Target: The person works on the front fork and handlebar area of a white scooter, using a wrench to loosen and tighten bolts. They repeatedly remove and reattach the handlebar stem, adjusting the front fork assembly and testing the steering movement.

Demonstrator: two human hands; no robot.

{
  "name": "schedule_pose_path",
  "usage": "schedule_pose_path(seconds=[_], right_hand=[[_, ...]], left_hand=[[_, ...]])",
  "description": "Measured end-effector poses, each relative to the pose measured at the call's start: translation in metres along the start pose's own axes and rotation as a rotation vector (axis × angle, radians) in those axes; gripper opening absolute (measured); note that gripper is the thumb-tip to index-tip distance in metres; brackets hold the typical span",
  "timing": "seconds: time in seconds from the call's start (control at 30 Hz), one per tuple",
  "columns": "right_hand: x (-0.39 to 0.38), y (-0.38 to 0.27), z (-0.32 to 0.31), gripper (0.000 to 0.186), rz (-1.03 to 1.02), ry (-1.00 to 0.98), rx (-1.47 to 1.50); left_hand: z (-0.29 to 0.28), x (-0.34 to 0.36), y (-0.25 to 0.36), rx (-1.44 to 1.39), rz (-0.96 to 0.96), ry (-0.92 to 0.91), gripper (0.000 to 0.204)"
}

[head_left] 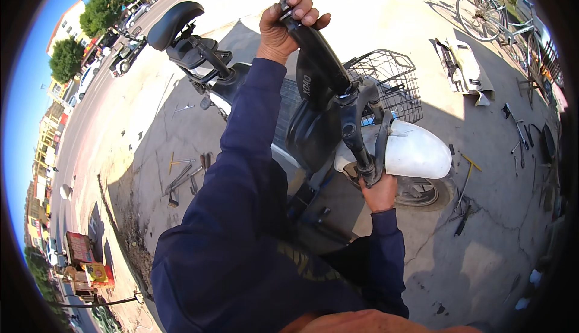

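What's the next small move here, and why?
Probably a gentle tug on the black front fork with the right hand, checking for play: that hand is at the fork's lower end by the white front fender, the left hand grips the top of the black column, and the yellow T-handle wrench lies on the concrete.

On the near side of the front wheel [419,193], a hand could pass over the ground [431,245] rightward to a black-handled tool [463,220]. The white fender [419,151] and black fork [362,157] separate the right fingers [367,191] from the far basket [405,86].
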State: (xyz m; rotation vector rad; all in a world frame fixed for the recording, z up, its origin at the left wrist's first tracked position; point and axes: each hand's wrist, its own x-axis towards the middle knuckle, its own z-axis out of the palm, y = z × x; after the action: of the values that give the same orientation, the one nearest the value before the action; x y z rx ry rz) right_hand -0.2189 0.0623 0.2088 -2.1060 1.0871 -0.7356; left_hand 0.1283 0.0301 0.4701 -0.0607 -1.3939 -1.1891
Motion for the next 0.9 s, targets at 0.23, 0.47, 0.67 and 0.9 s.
schedule_pose_path(seconds=[0.23,0.47,0.67,0.9], right_hand=[[-0.003,0.005,-0.001,0.059,-0.061,0.042,0.004],[0.000,0.000,0.000,0.056,-0.047,0.036,-0.006],[0.003,0.001,0.003,0.049,-0.057,0.053,0.001],[0.001,0.000,-0.001,0.047,-0.036,0.067,-0.038]], left_hand=[[0.073,-0.010,-0.020,1.006,0.035,0.983,0.061],[0.005,-0.009,0.009,0.292,-0.025,0.148,0.019],[0.056,-0.015,-0.011,0.620,0.085,0.787,0.051],[0.071,0.002,-0.019,0.728,0.160,1.050,0.018]])
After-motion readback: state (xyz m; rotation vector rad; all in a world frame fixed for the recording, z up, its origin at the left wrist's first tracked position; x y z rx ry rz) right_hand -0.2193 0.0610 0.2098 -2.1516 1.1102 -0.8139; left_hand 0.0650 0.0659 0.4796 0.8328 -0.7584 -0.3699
